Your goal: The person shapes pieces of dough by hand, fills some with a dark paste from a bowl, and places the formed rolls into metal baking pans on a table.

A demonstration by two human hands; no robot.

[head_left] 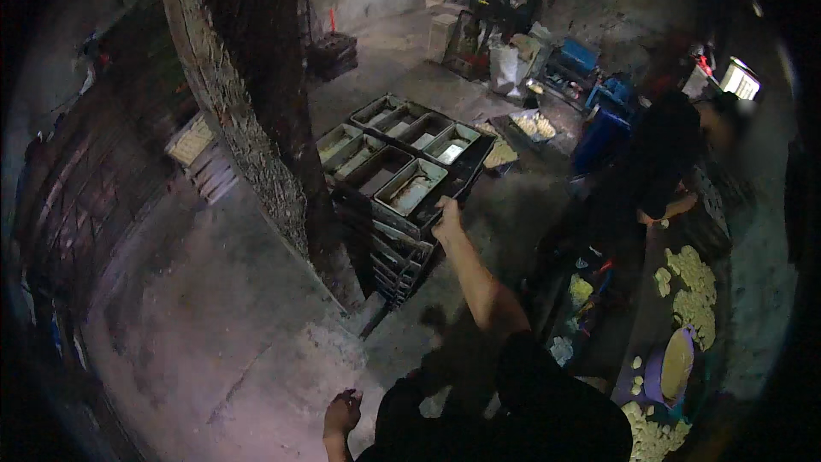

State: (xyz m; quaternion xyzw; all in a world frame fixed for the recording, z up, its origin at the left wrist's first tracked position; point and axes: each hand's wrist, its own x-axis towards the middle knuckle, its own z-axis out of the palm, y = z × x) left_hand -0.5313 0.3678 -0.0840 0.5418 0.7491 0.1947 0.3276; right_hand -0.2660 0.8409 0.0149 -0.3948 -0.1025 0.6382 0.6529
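Note:
My right arm stretches forward to a dark stack of racks topped with several rectangular metal pans. My right hand is at the near right corner of the stack, beside the closest pan. Its fingers are bent in; what they grip, if anything, is too dark to make out. Low at the front, my left hand hangs over the concrete floor, away from the racks. Its fingers are loosely bent and apart, and nothing shows in them. Some of the pans have brownish residue inside.
A rough wooden post rises left of the racks. At right, a person leans over a table with pale dough pieces and a purple basin. Blue machinery and trays of pale pieces stand farther back.

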